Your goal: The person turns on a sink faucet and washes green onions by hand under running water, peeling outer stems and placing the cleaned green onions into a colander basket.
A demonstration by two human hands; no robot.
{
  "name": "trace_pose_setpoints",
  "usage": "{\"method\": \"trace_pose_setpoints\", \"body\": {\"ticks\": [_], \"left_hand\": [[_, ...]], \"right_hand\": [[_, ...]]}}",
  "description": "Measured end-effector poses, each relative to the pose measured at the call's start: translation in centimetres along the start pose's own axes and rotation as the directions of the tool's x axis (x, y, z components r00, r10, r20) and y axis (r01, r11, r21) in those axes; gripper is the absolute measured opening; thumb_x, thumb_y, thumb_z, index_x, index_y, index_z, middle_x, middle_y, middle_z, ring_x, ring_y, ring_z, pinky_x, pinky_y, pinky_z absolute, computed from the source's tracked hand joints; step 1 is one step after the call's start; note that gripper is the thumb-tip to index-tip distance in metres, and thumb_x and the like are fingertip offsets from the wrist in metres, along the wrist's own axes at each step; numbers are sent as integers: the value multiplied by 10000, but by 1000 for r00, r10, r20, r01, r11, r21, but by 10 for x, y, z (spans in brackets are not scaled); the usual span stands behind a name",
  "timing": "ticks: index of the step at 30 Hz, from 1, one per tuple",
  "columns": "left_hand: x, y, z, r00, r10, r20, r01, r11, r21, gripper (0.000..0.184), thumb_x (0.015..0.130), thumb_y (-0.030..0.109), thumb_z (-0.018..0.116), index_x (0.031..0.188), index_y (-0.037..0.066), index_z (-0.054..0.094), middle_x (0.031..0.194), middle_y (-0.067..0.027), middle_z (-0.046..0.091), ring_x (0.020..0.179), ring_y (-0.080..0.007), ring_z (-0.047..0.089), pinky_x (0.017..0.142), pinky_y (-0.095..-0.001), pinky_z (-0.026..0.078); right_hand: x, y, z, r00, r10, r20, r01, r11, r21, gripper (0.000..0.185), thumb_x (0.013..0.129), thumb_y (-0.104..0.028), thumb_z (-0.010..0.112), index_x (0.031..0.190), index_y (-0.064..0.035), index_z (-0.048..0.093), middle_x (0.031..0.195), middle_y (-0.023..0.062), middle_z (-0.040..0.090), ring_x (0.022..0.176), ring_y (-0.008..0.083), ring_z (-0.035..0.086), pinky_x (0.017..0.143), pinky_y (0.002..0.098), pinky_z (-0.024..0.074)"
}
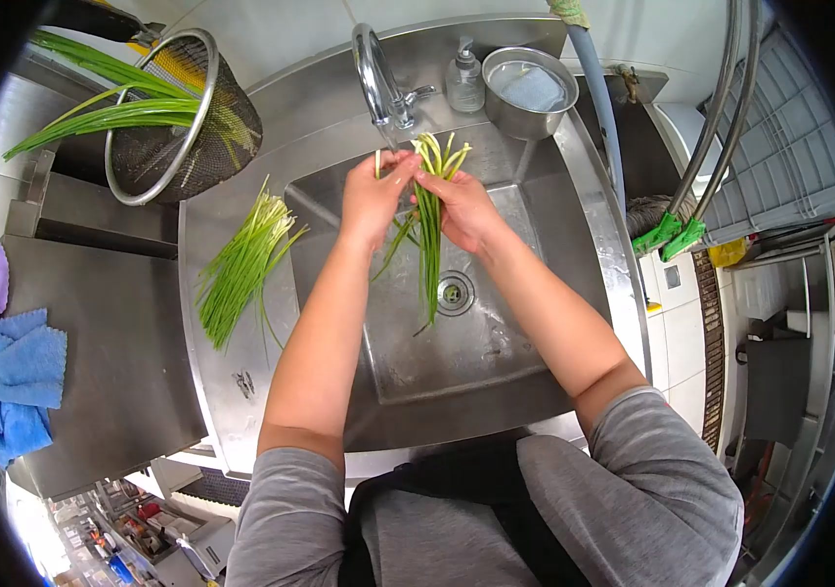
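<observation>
Over the sink, my right hand (463,207) is closed round a bunch of chives (429,249), with the pale root ends up and the green leaves hanging toward the drain. My left hand (376,199) meets it at the upper part of the bunch, fingers pinched together. A pale stalk (376,164) sticks up from the left fingers. Both hands are just below the faucet (374,78). On the ledge left of the basin lies a larger pile of chives (249,269), pale ends pointing away from me.
The steel sink (535,386) has a drain (455,293). Behind it stand a soap bottle (464,83) and a metal pot (520,125). A mesh strainer (158,157) at upper left holds long green leaves (114,112). Blue cloths (19,367) hang at left; hoses (721,127) hang at right.
</observation>
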State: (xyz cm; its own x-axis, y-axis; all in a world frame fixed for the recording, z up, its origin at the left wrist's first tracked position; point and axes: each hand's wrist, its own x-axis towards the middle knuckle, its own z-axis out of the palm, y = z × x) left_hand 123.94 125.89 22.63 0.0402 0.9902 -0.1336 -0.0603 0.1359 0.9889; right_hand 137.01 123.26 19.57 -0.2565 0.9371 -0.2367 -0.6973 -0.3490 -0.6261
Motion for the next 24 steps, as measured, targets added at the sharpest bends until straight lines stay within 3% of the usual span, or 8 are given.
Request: {"method": "trace_pose_setpoints", "body": {"ticks": [2,6,8,9,12,21,23,24], "left_hand": [[1,1,-2,998,38,58,-47,985,164,212,822,158,660,979,17,634,858,-15,625,801,-67,538,659,-207,414],[-3,7,-2,1000,-21,18,20,997,77,252,818,165,667,1017,19,618,902,-18,622,780,-67,532,651,-215,415],[-4,12,-3,966,-112,231,115,993,1,267,829,173,653,1049,31,602,928,-4,616,740,-60,516,618,-213,403],[-6,14,-1,966,-113,233,116,993,1,267,829,173,653,1049,31,602,928,-4,616,740,-60,516,618,-213,403],[-6,17,2,974,-39,222,-1,984,180,259,847,184,628,1065,51,585,895,14,595,711,-60,497,585,-200,381],[1,15,1,987,-92,133,113,981,-158,169,917,249,521,925,82,543,778,15,555,663,-67,504,545,-228,404],[-1,17,1,987,91,131,-95,995,24,154,943,231,468,908,88,515,765,7,543,650,-72,507,538,-222,396],[0,15,1,988,90,129,-94,995,23,154,943,231,468,908,88,515,765,7,543,650,-72,507,538,-222,396]], "right_hand": [[3,2,3,1000,-21,-11,21,1000,-13,169,866,-130,599,1019,-60,614,878,18,631,734,121,581,629,281,481],[1,-1,6,999,-48,-12,48,999,-13,164,871,-118,590,1022,-56,609,879,20,631,740,120,585,640,272,484],[3,-3,2,998,-65,-10,65,998,11,165,875,-123,587,1023,-54,605,881,21,630,739,122,585,642,276,486],[3,-3,0,997,-81,-10,81,996,35,166,878,-128,583,1024,-52,601,882,23,629,738,123,585,643,279,489],[-1,-7,1,996,-85,12,85,996,-2,166,888,-137,570,1027,-50,595,885,22,627,737,121,586,648,282,493],[-9,-1,12,996,-76,35,79,994,-69,141,895,-138,563,1015,-68,589,903,4,613,785,114,563,693,280,479],[-9,2,10,997,-69,30,71,995,-75,127,896,-139,563,1001,-69,579,889,2,603,776,113,560,691,279,478],[-9,4,9,998,-64,26,66,995,-81,114,896,-140,563,986,-70,569,874,0,594,767,111,556,689,279,476]]}}
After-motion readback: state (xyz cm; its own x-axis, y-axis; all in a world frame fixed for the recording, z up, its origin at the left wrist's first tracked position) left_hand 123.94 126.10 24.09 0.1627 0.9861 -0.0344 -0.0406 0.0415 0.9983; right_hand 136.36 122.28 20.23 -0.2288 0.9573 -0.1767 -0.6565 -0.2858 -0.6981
